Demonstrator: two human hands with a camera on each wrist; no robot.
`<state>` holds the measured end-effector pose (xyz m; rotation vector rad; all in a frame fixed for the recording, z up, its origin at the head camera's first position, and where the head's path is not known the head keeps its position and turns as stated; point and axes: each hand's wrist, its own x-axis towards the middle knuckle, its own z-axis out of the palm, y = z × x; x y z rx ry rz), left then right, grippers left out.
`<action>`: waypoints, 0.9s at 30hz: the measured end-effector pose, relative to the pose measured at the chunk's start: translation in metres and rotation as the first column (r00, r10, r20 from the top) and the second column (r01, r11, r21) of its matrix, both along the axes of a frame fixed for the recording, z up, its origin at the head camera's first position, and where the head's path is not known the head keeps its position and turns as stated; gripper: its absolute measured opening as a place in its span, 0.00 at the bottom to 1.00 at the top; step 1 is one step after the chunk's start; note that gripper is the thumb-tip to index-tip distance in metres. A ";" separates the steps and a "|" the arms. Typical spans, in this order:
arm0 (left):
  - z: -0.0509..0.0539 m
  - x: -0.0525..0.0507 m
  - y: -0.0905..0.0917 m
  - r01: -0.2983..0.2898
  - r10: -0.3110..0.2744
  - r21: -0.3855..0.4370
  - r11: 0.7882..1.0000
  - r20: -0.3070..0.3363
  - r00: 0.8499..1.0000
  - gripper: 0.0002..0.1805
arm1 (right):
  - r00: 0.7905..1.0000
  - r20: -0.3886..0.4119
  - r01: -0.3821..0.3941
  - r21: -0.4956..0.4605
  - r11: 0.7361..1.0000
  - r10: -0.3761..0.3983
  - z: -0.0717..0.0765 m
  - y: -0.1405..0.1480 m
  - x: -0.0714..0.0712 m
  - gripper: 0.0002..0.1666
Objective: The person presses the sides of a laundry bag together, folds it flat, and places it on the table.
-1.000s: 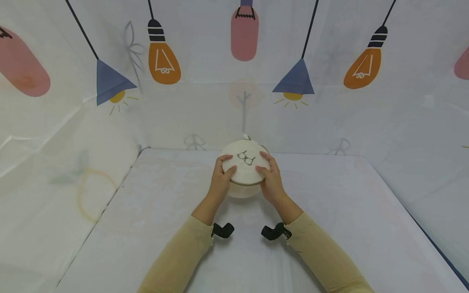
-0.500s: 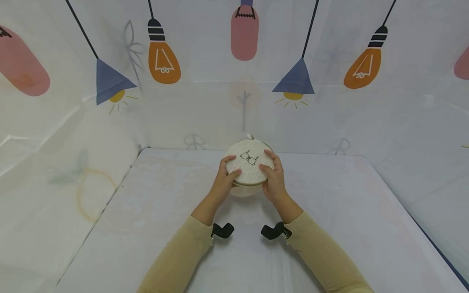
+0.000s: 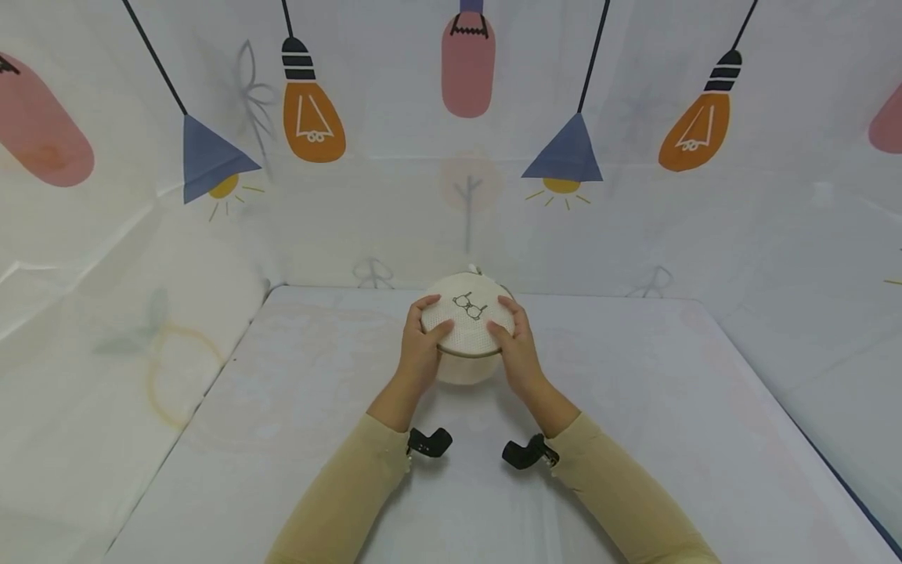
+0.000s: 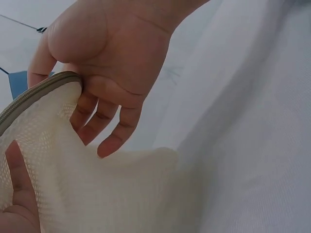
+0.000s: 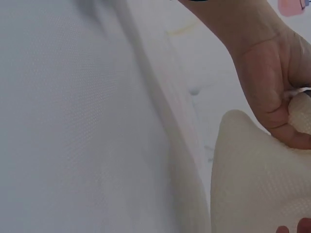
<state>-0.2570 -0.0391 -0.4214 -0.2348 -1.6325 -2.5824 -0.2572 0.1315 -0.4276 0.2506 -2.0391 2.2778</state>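
A round, cream mesh laundry bag (image 3: 465,333) is held up above the white table in the head view, its lid tilted toward the camera. A small dark line drawing marks the lid. My left hand (image 3: 420,348) grips the left edge with the thumb on top, while my right hand (image 3: 520,356) grips the right edge the same way. In the left wrist view, a grey-green zipper (image 4: 36,94) runs along the rim, and the soft mesh side (image 4: 116,189) hangs below. The right wrist view shows my right fingers curled at the bag's cream side (image 5: 252,170); their tips are partly hidden.
Under the hands lies a white-covered table (image 3: 282,392). A white curtain (image 3: 395,204) printed with lamps and bulbs closes off the back and sides. Black wrist mounts (image 3: 430,442) stick out inward from both tan sleeves (image 3: 345,493).
Both hands have carried the mesh laundry bag slightly right and then back left, a little lower than before. Their grip on its two edges looks the same.
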 end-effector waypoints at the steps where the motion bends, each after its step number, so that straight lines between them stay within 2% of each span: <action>1: 0.000 0.000 0.000 0.005 -0.005 0.015 1.000 -0.009 1.000 0.28 | 1.000 -0.009 0.004 0.014 1.000 -0.003 0.000 0.000 0.000 0.32; 7: 0.003 0.001 -0.003 0.041 -0.039 0.102 0.994 -0.016 0.999 0.28 | 0.999 -0.034 -0.002 0.040 0.999 0.003 0.003 0.006 -0.002 0.33; 19: 0.004 0.001 -0.008 0.077 -0.077 0.186 0.980 -0.007 0.997 0.31 | 0.995 -0.072 -0.063 0.067 0.996 0.067 0.009 0.017 -0.008 0.34; 23: 0.003 0.002 -0.010 0.102 -0.102 0.200 0.975 -0.013 0.995 0.31 | 0.993 -0.073 -0.081 0.090 0.993 0.088 0.009 0.022 -0.011 0.34; 27: 0.002 0.002 -0.013 0.128 -0.127 0.185 0.974 -0.017 0.992 0.32 | 0.987 -0.059 -0.142 0.074 0.987 0.147 0.012 0.027 -0.015 0.35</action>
